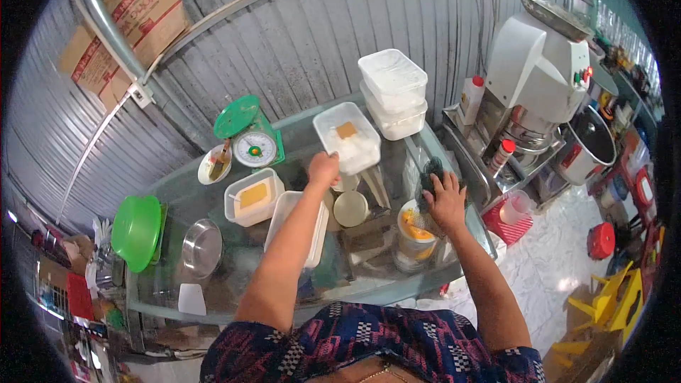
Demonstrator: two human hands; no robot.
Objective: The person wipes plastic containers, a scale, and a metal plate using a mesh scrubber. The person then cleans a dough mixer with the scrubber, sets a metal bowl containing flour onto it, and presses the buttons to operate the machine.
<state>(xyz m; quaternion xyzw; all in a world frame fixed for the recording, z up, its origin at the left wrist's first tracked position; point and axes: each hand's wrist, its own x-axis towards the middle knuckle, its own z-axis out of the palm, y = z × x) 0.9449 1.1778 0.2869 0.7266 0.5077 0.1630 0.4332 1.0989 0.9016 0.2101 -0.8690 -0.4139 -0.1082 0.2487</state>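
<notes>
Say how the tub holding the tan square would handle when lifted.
The plastic tub has thin-looking walls, so it may flex slightly. It is open-topped, so tilting could spill its white contents. The tan square atop them might slide.

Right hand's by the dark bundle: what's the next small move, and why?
Probably close the right hand around the dark bundle: the fingers look spread over it, not gripping, while the left hand is at the near edge of the tub.

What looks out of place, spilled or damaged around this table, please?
No clear spill shows. The shallow pan sitting on top of the white mixer looks slightly odd, since a machine's head is an unusual place for it.
</notes>
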